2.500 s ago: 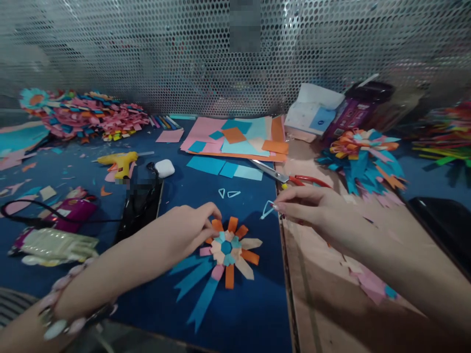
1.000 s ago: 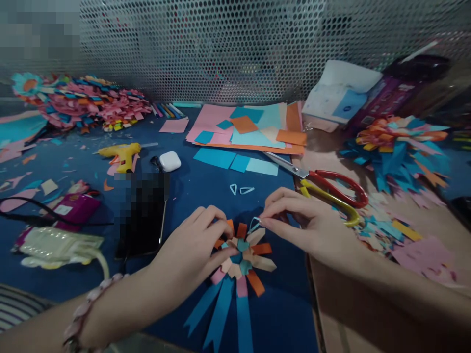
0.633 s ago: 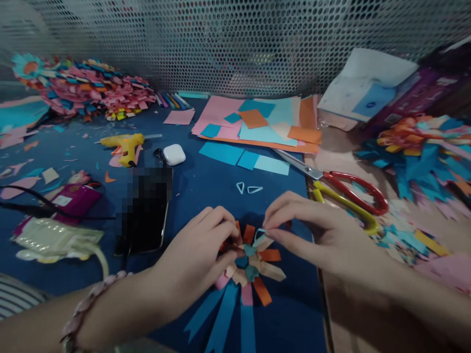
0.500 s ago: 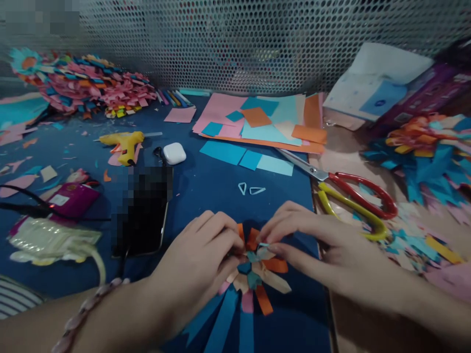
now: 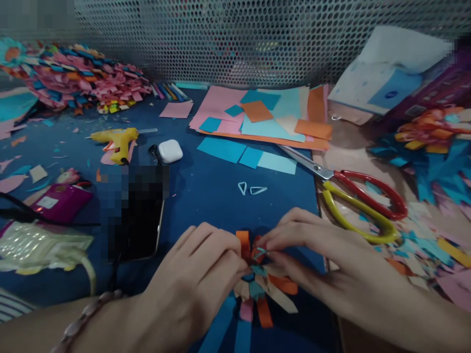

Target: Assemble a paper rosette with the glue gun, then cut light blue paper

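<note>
A paper flower of orange, blue, pink and cream strips lies on the blue mat near the front edge. My left hand is curled over the flower's left side, fingers pressed on the strips. My right hand pinches a small light-blue paper loop against the flower's top. Two more small paper loops lie on the mat just behind the hands.
Red and yellow scissors lie to the right. Sheets of coloured paper sit at the back. A yellow glue gun, a white earbud case and a phone lie left. Finished flowers are piled far left, and another at the right.
My right hand carried the small blue loop from the air at the right down onto the flower. Both hands closed in on the flower, which now sits lower in view.
</note>
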The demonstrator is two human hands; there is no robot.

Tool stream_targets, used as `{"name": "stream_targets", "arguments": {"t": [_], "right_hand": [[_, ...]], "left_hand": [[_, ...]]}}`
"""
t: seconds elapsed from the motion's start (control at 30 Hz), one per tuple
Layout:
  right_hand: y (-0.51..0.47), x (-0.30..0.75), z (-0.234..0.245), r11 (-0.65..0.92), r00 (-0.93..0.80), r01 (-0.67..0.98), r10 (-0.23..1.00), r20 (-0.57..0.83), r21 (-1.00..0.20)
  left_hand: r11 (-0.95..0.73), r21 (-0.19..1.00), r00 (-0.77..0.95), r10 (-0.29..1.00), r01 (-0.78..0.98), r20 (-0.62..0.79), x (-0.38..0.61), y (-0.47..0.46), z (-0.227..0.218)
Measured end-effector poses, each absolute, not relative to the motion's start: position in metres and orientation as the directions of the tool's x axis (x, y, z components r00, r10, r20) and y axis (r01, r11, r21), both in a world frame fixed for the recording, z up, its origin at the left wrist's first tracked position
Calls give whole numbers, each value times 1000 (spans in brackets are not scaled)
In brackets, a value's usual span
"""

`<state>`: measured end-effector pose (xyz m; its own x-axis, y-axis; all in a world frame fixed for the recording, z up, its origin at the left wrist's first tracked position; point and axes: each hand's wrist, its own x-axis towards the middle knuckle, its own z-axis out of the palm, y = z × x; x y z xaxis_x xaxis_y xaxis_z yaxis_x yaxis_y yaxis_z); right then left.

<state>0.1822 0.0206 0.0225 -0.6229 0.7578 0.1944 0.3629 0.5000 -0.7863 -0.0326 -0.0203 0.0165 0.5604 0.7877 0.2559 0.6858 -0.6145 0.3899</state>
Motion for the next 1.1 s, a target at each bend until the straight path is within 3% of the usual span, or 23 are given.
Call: {"name": "stream_targets", "arguments": {"t": [0.4, 0.73, 1.1], "right_hand": [[19, 182, 22, 509, -647, 379, 743, 172, -773], [18, 179, 21, 579, -652, 361, 717, 246, -731], [16, 178, 18, 603, -652, 354, 707, 274, -715]], "left_hand": [[-635, 398, 589, 770, 663, 246, -33, -22, 19], [-649, 386, 549, 761, 656, 347, -33, -21, 10], [-646, 392, 553, 763, 654, 335, -34, -21, 7]]}}
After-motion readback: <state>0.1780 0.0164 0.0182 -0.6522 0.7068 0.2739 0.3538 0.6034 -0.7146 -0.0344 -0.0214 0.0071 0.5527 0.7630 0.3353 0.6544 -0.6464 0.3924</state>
